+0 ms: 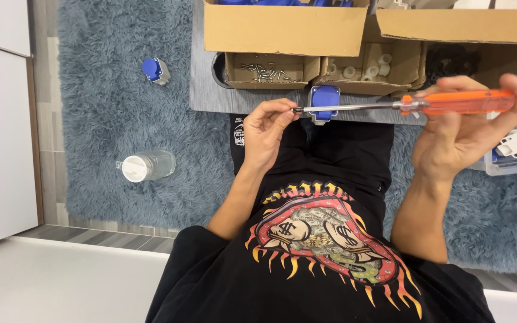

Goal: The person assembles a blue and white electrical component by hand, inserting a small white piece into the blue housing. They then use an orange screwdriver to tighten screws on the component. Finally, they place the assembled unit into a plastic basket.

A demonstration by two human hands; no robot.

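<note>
Head view: a shaggy grey-blue rug (pixel 115 113) is seen spread over grey floor tiles, a white panel left of it.
Landmark: a flat grey board (pixel 210 96) is laid on the rug.
Board load: open cardboard boxes (pixel 285 30) are set on it; small metal screws (pixel 264 72) are kept in one.
Blue socket part (pixel 324 98): placed at the board's near edge.
Screwdriver (pixel 414 104): held above that edge, orange translucent handle, slim steel shaft.
Right hand (pixel 459 134): fingers wrapped round the handle.
Left hand (pixel 267 128): fingertips pinched at the shaft's tip.
Clear plastic bottle (pixel 146 165): lying left of the board.
</note>
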